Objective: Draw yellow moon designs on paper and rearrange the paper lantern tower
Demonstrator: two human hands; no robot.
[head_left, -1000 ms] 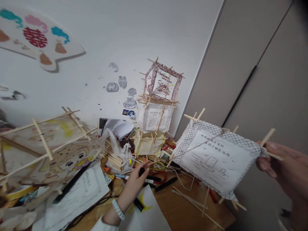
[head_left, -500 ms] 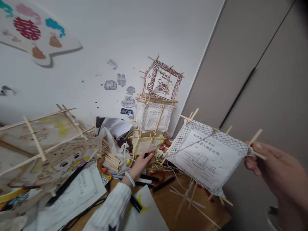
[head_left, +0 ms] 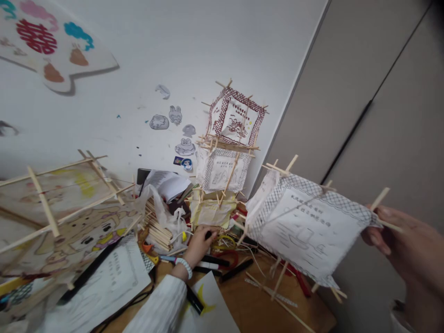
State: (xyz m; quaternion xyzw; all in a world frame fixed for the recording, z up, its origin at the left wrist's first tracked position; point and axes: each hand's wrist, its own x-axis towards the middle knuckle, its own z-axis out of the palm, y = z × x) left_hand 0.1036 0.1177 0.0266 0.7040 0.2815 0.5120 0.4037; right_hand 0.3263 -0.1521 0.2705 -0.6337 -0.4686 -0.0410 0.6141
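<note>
At the right, my right hand [head_left: 398, 236] pinches the stick corner of a paper lantern [head_left: 305, 226], holding it tilted above the table. The lantern has thin wooden sticks and white paper sides with a drawn boat, handwriting and a crosshatched border. Low at the centre, my left hand [head_left: 198, 245], wearing a pale coiled band, is closed around a small black object [head_left: 208, 235], whose kind I cannot make out. Just behind it stands a stacked lantern tower [head_left: 227, 169] of several tiers, the lowest one yellowish.
A larger stick-and-paper lantern [head_left: 90, 222] fills the left. Around my left hand lie black markers [head_left: 237, 270], loose sticks [head_left: 157, 229], a plastic bag [head_left: 157, 203] and paper with a yellow moon [head_left: 211, 307]. A wall stands behind; a grey cabinet [head_left: 374, 152] is at the right.
My right hand has moved the held lantern slightly to the right, and its left side shows more. My left hand has shifted a little down and toward me, the small black object still in it.
</note>
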